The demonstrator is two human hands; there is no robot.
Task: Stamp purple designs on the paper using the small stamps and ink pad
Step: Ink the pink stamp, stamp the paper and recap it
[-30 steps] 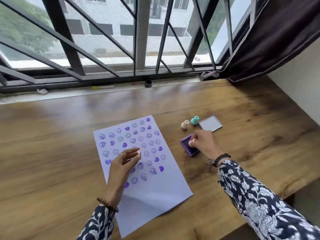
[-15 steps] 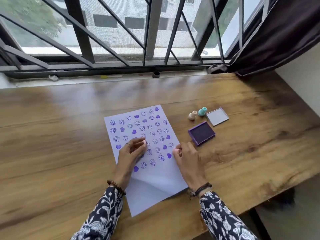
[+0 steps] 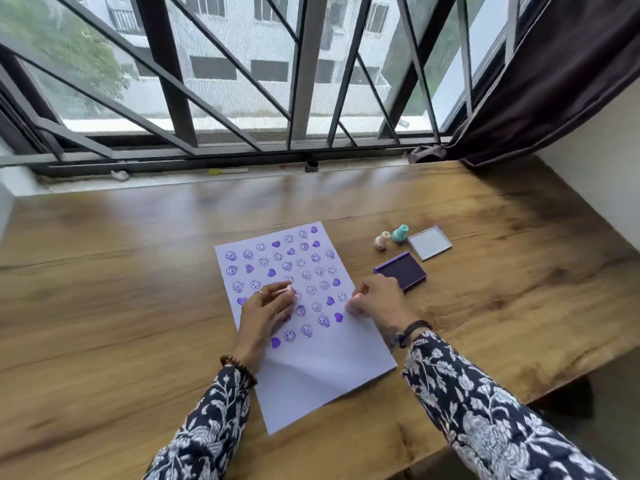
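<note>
A white paper [image 3: 322, 372] lies on the wooden table, its upper part covered with purple smiley and heart prints. My left hand [image 3: 265, 311] rests on the paper's left side, pinching a small pink stamp [image 3: 288, 288] at its fingertips. My right hand [image 3: 379, 301] sits at the paper's right edge and grips another pink stamp [image 3: 354, 304], pressed down near a purple heart. The open purple ink pad [image 3: 401, 270] lies just beyond my right hand. A cream stamp [image 3: 382, 240] and a teal stamp [image 3: 400, 233] stand behind it.
The ink pad's clear lid [image 3: 429, 242] lies right of the teal stamp. The wooden table [image 3: 121, 289] runs to a window sill with metal bars [image 3: 304, 81]. A dark curtain [image 3: 554, 81] hangs at the right. The table's near edge drops off at the lower right.
My right hand left the ink pad with its stamp and came down onto the paper's right edge. My left hand stays on the paper. The camera tilted a little.
</note>
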